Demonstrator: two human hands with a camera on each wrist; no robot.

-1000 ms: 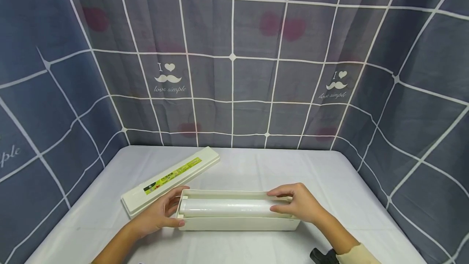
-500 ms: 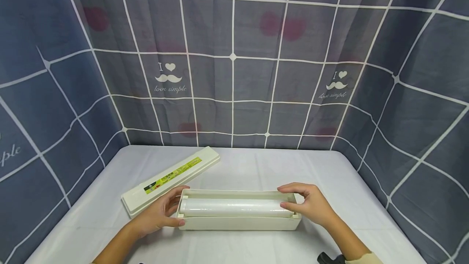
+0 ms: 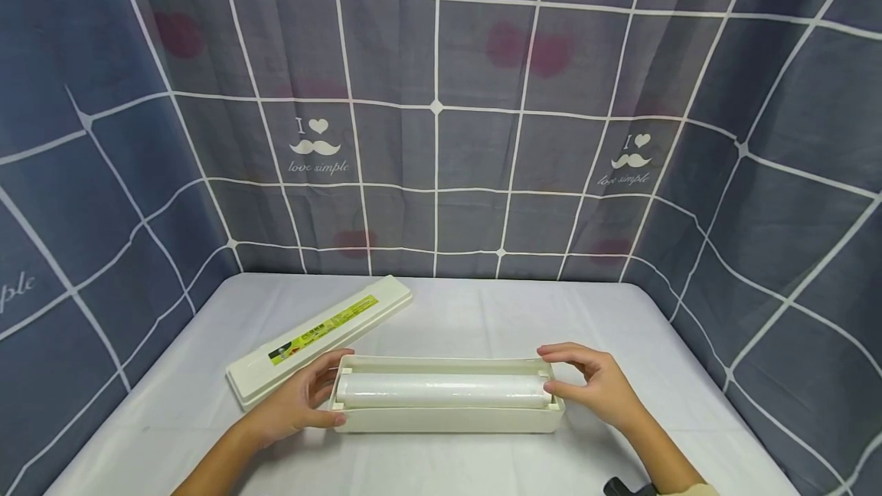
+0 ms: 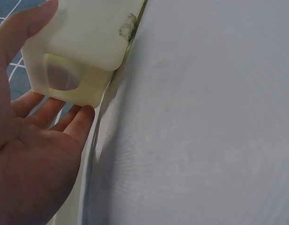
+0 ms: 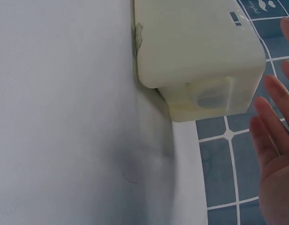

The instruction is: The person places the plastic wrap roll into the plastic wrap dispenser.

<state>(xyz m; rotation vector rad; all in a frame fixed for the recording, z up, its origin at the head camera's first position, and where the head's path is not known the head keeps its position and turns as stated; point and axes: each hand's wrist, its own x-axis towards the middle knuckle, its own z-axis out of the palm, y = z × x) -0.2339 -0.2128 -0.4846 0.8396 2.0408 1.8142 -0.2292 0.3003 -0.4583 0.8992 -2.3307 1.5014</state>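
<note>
A cream plastic box (image 3: pixel 448 421) stands lidless at the front middle of the table, its long side toward me. Inside lies a white, shiny roll (image 3: pixel 444 390) that looks like cling film. My left hand (image 3: pixel 303 398) grips the box's left end, thumb on the front corner and fingers around the back. In the left wrist view, the left hand (image 4: pixel 39 154) has its thumb on one face and its fingertips at the end wall. My right hand (image 3: pixel 592 385) is at the box's right end with loosely bent fingers; the right wrist view shows the fingers (image 5: pixel 270 136) spread beside the end wall.
A long cream lid (image 3: pixel 320 339) with a yellow-green label lies slanted behind the left hand. Its near end sits close to the left wrist. White cloth covers the table (image 3: pixel 524 320). Grey-blue checked curtains (image 3: pixel 475 144) enclose the back and sides.
My right hand has slid rightward along the roll to the box's right end, uncovering that end of the roll. The left hand and the lid have stayed in place.
</note>
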